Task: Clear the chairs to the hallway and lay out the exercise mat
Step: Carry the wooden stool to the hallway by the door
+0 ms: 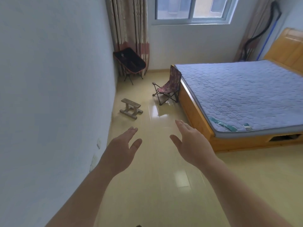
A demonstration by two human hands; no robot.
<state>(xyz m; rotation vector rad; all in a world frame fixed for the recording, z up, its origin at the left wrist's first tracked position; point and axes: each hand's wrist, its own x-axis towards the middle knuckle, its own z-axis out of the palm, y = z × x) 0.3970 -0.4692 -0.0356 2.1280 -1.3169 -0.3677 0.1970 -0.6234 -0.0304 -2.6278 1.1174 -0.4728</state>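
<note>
Reaching out over the tiled floor (160,177) with left hand (122,149) and right hand (191,141), fingers (180,124) straight, holding nothing. Ahead: low wooden stool (130,108) by the wall (49,79), patterned folding chair (168,86) just beside the bed (246,95), black camp chair (129,62) in the corner.

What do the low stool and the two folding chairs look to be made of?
Stool: bare wood, grey-brown and matt, seemingly unpainted.
Patterned chair: printed fabric slung on thin dark legs, probably metal tubing.
Black chair: dark fabric with reddish edging on thin dark legs, probably metal too.
</note>
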